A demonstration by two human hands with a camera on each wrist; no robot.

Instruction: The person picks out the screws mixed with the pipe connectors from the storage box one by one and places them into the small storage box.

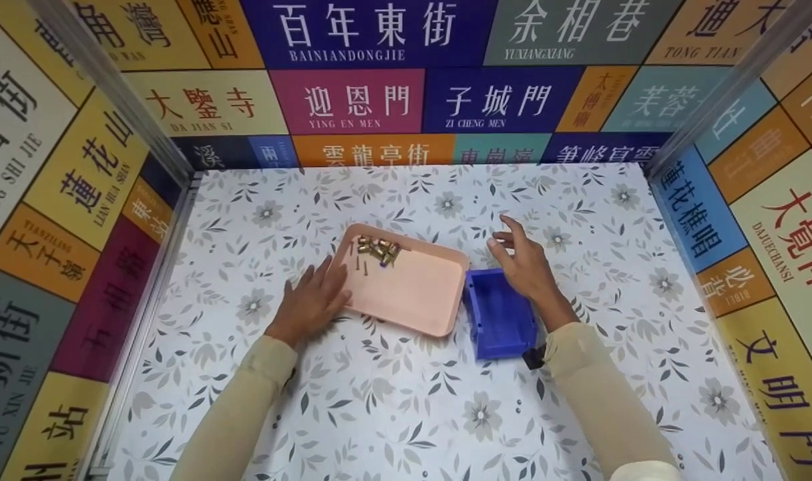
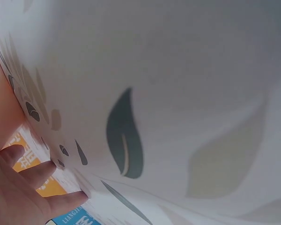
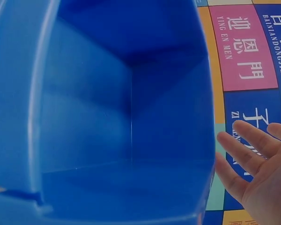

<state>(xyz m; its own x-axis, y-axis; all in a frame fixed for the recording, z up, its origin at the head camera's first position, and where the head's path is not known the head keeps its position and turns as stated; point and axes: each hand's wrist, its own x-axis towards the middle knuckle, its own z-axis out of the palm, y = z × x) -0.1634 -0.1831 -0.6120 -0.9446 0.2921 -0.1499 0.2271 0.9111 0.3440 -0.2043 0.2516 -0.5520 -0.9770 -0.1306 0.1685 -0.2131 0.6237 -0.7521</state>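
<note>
A shallow pink tray (image 1: 406,287) lies on the table. In its far left corner are several small brass-coloured cylindrical fittings (image 1: 379,250), and a few screws (image 1: 364,267) lie beside them. My left hand (image 1: 312,297) rests at the tray's left edge with its fingers spread and relaxed; the left wrist view shows the fingers (image 2: 35,176) at the tabletop. To the right of the tray stands a blue plastic bin (image 3: 131,117), its inside bare in the right wrist view. Over its far right corner, my right hand (image 1: 523,264) hovers with loosely extended fingers, holding nothing.
The table (image 1: 392,414) wears a white cover with a grey leaf and flower print. Colourful panels with printed characters (image 1: 359,100) rise at the back and both sides. A black strap piece (image 1: 534,357) shows by the right wrist.
</note>
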